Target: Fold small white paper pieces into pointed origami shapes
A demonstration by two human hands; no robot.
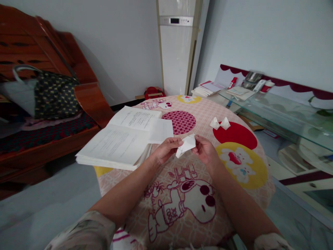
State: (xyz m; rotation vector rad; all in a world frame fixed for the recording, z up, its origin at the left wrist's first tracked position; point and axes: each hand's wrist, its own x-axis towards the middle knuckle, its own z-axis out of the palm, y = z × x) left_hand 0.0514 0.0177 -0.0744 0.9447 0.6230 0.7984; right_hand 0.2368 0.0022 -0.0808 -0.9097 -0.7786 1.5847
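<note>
A small folded piece of white paper [186, 145] is held above the round table between my two hands. My left hand [166, 150] pinches its left edge, thumb on top. On the opposite side, the fingers of my right hand [205, 149] are closed on the paper's right edge. Two folded white paper shapes [220, 123] with pointed tops stand side by side beyond my right hand, by a red circle on the tablecloth. To the left lies a thick open book [117, 139], with a loose printed sheet [161, 130] over its right edge.
A patterned cloth [182, 198] covers the table. At the right, a glass shelf [286, 118] carries a steel container [252, 80] and papers. A wooden bench [88, 104] with a dark patterned bag [56, 93] stands at the left. Behind is a tall white air conditioner [175, 52].
</note>
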